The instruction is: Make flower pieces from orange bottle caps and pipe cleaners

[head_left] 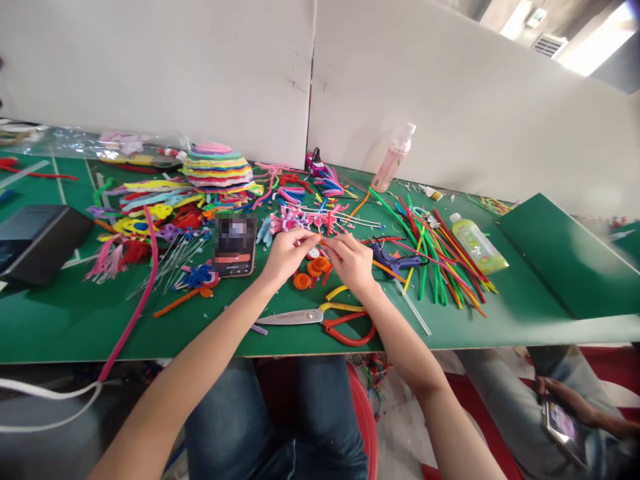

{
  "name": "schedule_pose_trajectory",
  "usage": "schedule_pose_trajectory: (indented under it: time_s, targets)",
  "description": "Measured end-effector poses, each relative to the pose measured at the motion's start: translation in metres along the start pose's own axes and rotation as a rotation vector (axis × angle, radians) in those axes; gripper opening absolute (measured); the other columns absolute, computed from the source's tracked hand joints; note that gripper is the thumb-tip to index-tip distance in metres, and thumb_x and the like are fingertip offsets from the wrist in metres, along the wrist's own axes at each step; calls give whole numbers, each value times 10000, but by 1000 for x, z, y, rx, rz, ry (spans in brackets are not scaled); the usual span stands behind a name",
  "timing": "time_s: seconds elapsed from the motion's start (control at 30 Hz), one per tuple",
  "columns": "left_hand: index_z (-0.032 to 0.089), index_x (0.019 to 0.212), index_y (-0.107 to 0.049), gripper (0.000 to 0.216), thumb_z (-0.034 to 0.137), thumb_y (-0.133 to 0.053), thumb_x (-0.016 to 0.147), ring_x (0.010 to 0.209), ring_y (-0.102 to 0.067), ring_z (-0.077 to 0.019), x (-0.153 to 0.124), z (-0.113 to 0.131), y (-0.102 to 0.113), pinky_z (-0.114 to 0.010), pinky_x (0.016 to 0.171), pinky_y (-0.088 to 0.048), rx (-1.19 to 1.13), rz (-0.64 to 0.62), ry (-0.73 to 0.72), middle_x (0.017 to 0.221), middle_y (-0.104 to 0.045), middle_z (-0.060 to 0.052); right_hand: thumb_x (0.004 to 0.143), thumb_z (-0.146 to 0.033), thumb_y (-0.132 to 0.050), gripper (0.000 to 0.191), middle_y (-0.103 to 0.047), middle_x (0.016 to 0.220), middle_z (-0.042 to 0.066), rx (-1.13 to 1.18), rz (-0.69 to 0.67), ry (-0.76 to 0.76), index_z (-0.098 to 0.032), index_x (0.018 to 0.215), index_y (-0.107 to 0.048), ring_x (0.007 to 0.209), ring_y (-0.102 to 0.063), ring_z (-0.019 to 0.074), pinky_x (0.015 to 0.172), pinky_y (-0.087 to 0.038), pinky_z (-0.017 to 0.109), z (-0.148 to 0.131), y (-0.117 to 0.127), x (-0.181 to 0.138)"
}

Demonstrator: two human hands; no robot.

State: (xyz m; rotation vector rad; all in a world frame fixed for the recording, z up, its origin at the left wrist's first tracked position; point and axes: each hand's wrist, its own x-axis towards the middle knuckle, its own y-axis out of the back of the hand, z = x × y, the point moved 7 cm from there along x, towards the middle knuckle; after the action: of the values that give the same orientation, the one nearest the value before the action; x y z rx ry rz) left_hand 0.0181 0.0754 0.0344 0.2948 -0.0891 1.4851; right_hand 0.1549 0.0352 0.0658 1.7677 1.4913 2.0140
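Observation:
My left hand point(287, 253) and my right hand point(350, 260) meet over the green table point(75, 320), fingers pinched together on a short orange pipe cleaner point(320, 239) held between them. Just below the hands lie several coiled orange pipe-cleaner discs point(313, 270). Scissors with red and yellow handles point(320, 317) lie near the front edge, under my right wrist. A phone point(235, 245) lies face up to the left of my left hand.
A heap of coloured pipe-cleaner shapes point(165, 213) and a stacked rainbow coil point(216, 167) fill the left. Long coloured sticks point(440, 257), a blue glue gun point(395, 260), a green bottle point(477, 243) and a pink bottle point(393, 160) are right. Another person's hand with a phone point(565, 407) is lower right.

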Motion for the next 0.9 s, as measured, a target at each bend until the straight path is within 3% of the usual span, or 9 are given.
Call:
schedule_pose_trajectory:
  time_s: [0.2,0.4,0.53,0.67,0.9]
  targets:
    - [153,704,-687,356,465,-568,827,647,-560,-141,4,16,3,-250,628,-413,328,-58,-198,695,-633,-40,935,-242,-484,214,-711,868,7,-96,-98,38,-223,906,-695,768,-600,103,620,-385,225,-3,-2,3]
    - [168,730,-703,217,334,-589,811,684,-595,-157,3,8,-4,-252,617,-385,592,-367,-175,752,-670,-37,941,-244,-474,227,-702,854,-14,-74,-193,224,-255,910,-698,742,-562,103,589,-340,249,-6,-3,1]
    - [193,730,-709,196,314,-582,819,705,-604,-164,-4,7,-6,-249,600,-351,805,-515,-241,781,-690,-28,949,-260,-455,243,-684,805,0,-39,-269,344,-247,915,-696,717,-545,110,582,-308,263,-16,-12,-4]
    - [205,741,-716,173,296,-598,829,713,-610,-164,-7,12,-5,-257,640,-351,887,-565,-304,772,-694,-15,939,-255,-451,274,-656,731,0,-22,-306,323,-214,794,-680,670,-536,109,576,-279,273,-21,-17,-4]
    - [196,743,-718,149,246,-613,835,760,-610,-179,-12,22,-11,-276,685,-383,851,-588,-467,762,-686,-26,881,-287,-507,195,-657,744,-12,112,-342,225,-209,815,-673,609,-543,88,537,-287,247,-16,-14,-3]
